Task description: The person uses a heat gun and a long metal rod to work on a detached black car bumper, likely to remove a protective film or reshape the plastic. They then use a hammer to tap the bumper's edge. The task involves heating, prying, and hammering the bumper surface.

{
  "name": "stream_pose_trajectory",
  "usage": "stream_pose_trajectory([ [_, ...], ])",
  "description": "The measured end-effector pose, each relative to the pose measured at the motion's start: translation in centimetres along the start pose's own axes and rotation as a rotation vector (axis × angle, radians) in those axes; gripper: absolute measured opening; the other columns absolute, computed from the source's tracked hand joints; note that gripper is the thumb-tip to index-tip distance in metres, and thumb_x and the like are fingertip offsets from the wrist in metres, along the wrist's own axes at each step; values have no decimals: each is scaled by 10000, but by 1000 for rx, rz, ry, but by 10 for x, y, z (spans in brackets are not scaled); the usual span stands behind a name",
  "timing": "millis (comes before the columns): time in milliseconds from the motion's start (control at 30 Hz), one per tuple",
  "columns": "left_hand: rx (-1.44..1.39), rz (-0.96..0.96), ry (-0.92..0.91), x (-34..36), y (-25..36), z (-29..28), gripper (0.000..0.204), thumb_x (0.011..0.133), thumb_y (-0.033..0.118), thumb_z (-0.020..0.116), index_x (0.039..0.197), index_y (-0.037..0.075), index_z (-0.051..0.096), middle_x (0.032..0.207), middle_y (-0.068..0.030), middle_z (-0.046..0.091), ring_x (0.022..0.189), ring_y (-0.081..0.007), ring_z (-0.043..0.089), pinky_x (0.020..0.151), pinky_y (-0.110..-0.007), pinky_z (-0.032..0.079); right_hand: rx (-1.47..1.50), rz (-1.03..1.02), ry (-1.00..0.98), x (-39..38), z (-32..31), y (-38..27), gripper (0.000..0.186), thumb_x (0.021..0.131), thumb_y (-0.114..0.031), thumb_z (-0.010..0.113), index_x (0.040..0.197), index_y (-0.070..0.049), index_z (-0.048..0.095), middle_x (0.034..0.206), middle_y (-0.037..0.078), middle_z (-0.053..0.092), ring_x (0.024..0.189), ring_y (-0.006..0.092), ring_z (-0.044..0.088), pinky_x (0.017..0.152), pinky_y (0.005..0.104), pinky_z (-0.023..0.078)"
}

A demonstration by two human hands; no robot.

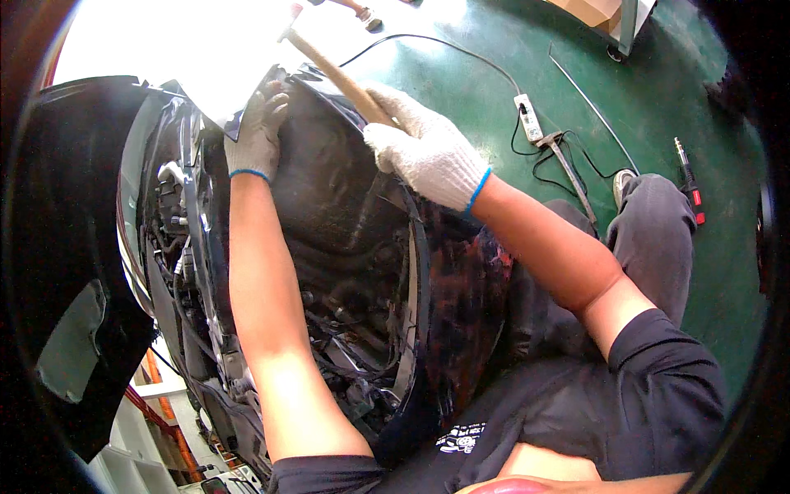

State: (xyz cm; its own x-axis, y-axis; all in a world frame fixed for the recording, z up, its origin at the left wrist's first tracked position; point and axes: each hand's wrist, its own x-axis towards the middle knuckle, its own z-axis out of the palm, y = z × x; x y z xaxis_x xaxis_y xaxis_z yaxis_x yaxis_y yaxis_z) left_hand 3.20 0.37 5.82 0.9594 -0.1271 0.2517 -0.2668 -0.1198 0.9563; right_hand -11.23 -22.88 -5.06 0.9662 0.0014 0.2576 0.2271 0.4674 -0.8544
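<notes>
My right hand, in a white knit glove with a blue cuff, grips the wooden handle of a hammer. The handle slants up and left, and its head is mostly washed out by glare. My left hand, gloved the same way, reaches into the upper part of a car's wheel well. Its fingers are curled by a dark edge there; whatever they hold is hidden. The dark, scuffed body panel curves around the opening, close to my body.
The open engine bay lies left, beside a raised black hood. On the green floor are a white power strip with black cable, another hammer, a thin metal rod and a red-and-black tool. A wheeled stand is behind.
</notes>
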Motion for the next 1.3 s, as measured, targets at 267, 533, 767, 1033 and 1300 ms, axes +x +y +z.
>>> stream_pose_trajectory([
  [267,33,-22,40,-1,1,3,418,1015,99,597,1359,-119,503,1259,-257,645,1030,-288,692,774,-316,622,-41,-5,-33,1,9,3,490,989,-220,614,1443,-51,539,880,136,669,744,179,620,738,346,531],
  [533,78,-52,-7,0,2,4,472,1050,203,576,1419,-73,472,1317,-216,612,1108,-256,647,889,-304,593,-95,-39,-33,0,7,5,513,979,-243,621,1444,-42,543,1130,207,701,972,280,691,900,375,532],
  [767,110,-49,-19,2,1,2,495,1062,231,571,1443,-63,453,1339,-208,600,1137,-246,630,922,-291,584,-186,-165,8,1,10,10,517,969,-249,622,1434,-36,545,1324,240,643,1235,364,631,1056,398,478],
  [1033,104,-65,-14,5,-1,1,446,1053,192,566,1409,-66,496,1301,-195,636,1048,-242,669,844,-292,598,-96,-250,59,8,7,14,497,1000,-134,619,1478,-40,523,1115,64,675,901,113,579,819,282,504],
  [1300,66,-63,-28,6,-2,-3,450,1058,193,555,1406,-86,495,1302,-217,626,1070,-262,669,880,-318,603,-245,-254,30,-3,5,12,494,984,-192,623,1443,-30,539,1336,232,645,1258,344,627,1071,380,470],
])
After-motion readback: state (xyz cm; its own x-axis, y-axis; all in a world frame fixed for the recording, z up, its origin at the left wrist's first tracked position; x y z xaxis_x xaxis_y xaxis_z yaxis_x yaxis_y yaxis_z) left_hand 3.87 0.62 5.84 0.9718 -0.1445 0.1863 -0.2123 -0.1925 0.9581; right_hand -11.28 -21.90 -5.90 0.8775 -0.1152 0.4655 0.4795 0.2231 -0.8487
